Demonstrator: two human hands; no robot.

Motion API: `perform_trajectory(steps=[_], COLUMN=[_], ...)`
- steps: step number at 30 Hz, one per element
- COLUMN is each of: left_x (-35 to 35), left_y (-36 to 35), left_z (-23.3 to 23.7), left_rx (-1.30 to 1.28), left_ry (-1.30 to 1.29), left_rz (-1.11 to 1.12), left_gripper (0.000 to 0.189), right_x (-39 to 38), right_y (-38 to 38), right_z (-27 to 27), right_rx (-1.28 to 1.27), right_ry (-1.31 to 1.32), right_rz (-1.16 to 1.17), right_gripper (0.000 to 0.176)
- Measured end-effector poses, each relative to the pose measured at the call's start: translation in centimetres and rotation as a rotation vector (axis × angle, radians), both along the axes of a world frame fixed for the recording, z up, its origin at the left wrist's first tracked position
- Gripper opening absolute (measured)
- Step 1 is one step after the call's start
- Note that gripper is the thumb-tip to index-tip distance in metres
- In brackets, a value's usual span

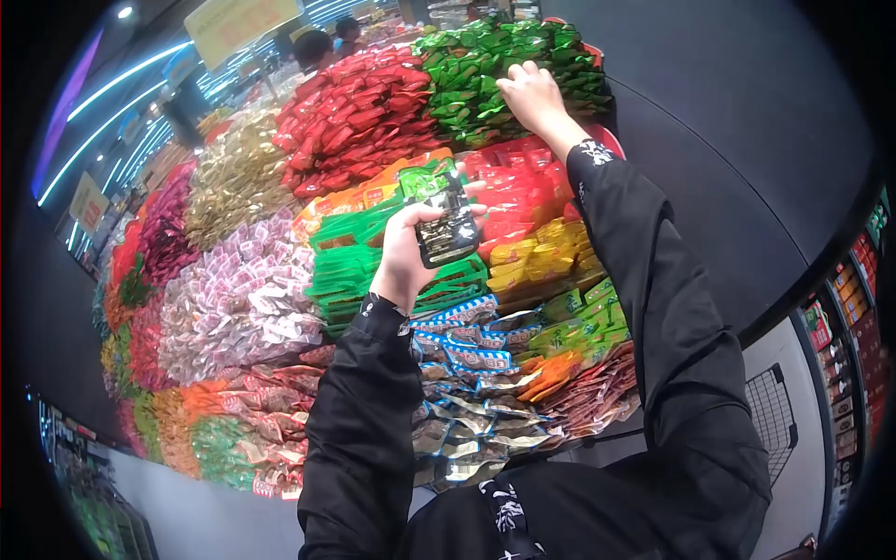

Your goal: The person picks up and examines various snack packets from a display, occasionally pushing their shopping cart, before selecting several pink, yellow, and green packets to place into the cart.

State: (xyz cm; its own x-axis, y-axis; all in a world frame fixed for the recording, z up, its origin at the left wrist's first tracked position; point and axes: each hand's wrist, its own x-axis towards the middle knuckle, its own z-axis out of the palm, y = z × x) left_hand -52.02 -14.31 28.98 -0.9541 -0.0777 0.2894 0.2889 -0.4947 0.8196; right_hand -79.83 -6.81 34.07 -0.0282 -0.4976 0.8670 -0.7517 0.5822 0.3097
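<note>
My left hand (411, 245) is wrapped round a green and black packet (441, 213), held upright above the middle of the display. Green packets (350, 271) lie below and left of it, red ones (513, 191) to its right. Farther off, my right hand (532, 93) rests over a heap of dark green shiny packets (467, 79). Its fingers are curled down, and whether they hold a packet is hidden.
Heaps of red (359, 117), gold (238, 173) and pink-white packets (238, 294) spread to the left. Blue-striped packets (467, 345) lie nearest me. A dark panel (728, 140) borders the right side. Two people (315, 49) are in the background.
</note>
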Motion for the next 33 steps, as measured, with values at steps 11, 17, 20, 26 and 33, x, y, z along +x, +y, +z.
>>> perform_trajectory(steps=[11,17,20,26,33], left_x=[2.0,3.4,3.7,5.6,7.5], left_y=[-1.2,-1.0,-1.2,-0.2,2.6], left_z=[-0.3,0.2,0.0,-0.5,-2.6], left_rx=[0.024,-0.003,0.027,0.034,-0.107], left_ry=[0.038,0.017,0.014,0.089,-0.246], left_rz=[-0.016,-0.013,-0.055,-0.170,0.342], left_gripper=[0.089,0.089,0.088,0.086,0.056], right_x=[-0.5,-1.2,-1.2,9.6,19.6], right_y=[-2.1,-1.1,-0.5,6.4,12.1], right_z=[0.9,1.3,3.6,2.1,-4.4], right_rx=[0.211,-0.149,-0.472,-0.500,-0.263], right_ry=[-0.338,-0.373,-0.471,-1.374,-1.648], right_rz=[-0.156,0.088,0.521,1.083,1.159], right_gripper=[0.020,0.015,0.026,0.021,0.023])
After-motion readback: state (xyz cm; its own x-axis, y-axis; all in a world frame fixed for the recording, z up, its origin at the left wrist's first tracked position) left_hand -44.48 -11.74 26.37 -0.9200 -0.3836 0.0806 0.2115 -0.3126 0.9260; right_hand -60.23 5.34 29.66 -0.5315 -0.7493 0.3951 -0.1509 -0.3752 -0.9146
